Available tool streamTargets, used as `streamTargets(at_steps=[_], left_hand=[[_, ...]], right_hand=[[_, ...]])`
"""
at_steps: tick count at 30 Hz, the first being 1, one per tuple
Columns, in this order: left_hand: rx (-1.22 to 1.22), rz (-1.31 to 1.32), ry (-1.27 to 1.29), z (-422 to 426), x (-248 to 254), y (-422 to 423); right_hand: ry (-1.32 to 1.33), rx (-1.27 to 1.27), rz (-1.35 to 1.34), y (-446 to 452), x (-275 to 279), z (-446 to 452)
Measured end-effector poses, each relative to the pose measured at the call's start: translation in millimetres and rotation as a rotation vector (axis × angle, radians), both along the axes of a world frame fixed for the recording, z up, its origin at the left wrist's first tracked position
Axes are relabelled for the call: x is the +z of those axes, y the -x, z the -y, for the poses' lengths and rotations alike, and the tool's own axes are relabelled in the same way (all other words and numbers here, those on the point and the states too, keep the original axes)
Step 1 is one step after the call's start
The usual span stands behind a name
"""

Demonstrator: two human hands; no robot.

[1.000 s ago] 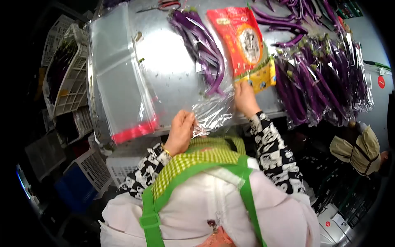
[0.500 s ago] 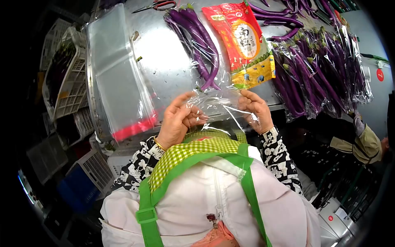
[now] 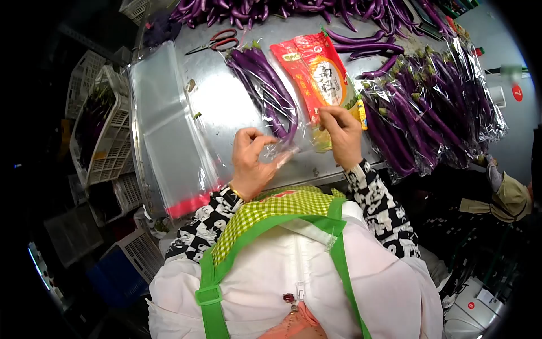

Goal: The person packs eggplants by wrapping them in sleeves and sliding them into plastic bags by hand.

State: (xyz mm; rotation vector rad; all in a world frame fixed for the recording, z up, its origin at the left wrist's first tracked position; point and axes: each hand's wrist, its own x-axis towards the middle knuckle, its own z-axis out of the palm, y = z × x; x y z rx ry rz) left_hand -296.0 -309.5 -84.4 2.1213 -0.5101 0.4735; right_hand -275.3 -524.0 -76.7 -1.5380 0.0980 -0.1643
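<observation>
Several long purple eggplants (image 3: 265, 85) lie inside a clear plastic bag (image 3: 305, 134) on the metal table, stems pointing away from me. At the bag's near end, my left hand (image 3: 252, 164) is closed on the thin film, thumb and index finger curled around it. My right hand (image 3: 344, 137) is over the lower part of a red and yellow printed packet (image 3: 305, 68), right of the eggplants. Its thumb and fingers are pinched together, and I cannot make out whether anything is between them.
To the left lies a stack of flat clear bags (image 3: 164, 124) with a red edge. Red-handled scissors (image 3: 217, 42) rest beyond it. Bagged eggplants (image 3: 418, 113) are piled at right, loose eggplants (image 3: 254, 10) at the back. White crates (image 3: 104, 130) stand left; another person (image 3: 505, 195) is at right.
The bag's near end was stretched between both hands; now only my left hand visibly holds it. My right hand has moved up onto the packet. The view has tilted toward the table's far side.
</observation>
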Motion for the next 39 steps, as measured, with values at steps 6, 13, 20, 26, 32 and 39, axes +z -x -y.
streamTargets(at_steps=[6,13,20,26,32,39], left_hand=[[0.181,-0.282,0.542,22.9,-37.7,-67.0],[0.523,-0.449,0.056,2.8,-124.0,-101.1],[0.32,-1.03,0.978,-15.1,-92.7,-114.4],[-0.05,-1.346,1.02,-31.1,-69.9,-119.5],[-0.256,-0.902,0.981,4.5,-18.1,-78.5],[-0.685,-0.789,0.715,90.7,58.7,-75.2]], right_hand=[[0.17,-0.058,0.081,-78.9,-20.4,-25.0],[0.93,-0.108,-0.11,-106.9,-108.0,-40.6],[0.877,0.147,-0.129,-112.8,-152.8,-65.1],[-0.463,0.186,-0.529,-92.4,-63.9,-91.9],[-0.587,0.411,-0.478,-73.8,14.7,-54.8],[0.135,0.456,0.002,-22.0,123.3,63.6]])
